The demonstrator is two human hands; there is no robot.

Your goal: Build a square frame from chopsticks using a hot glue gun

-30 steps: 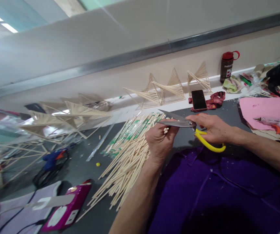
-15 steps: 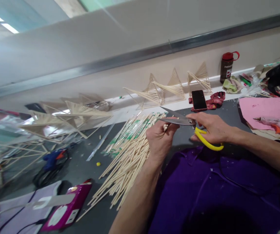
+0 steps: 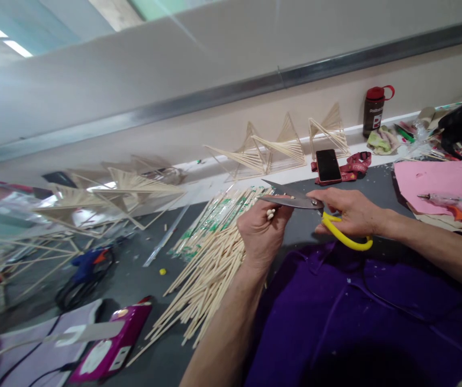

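Note:
My left hand (image 3: 261,231) is closed around a few wooden sticks (image 3: 270,214), whose pale ends poke out of the fist. In my right hand (image 3: 349,212) is a pair of scissors (image 3: 295,201) with yellow handles and grey blades. The blades stand partly apart, pointing left over the top of my left hand. Whether they touch the sticks is hidden from me. Beside and under my left forearm lies a heap of loose wooden sticks (image 3: 204,287). Behind the heap are more sticks in clear and green plastic wrappers (image 3: 207,226).
Frames built from sticks (image 3: 259,156) stand along the wall. A phone (image 3: 328,165) lies on a red lanyard (image 3: 355,165). At right, a glue gun (image 3: 452,204) rests by a pink sheet (image 3: 440,180); a bottle (image 3: 373,113) stands behind. A magenta box (image 3: 112,341) and cables are at lower left.
The scissor blades have come slightly closer together, and the yellow handle has shifted a little to the right. My left hand has turned slightly, showing more of the stick ends.

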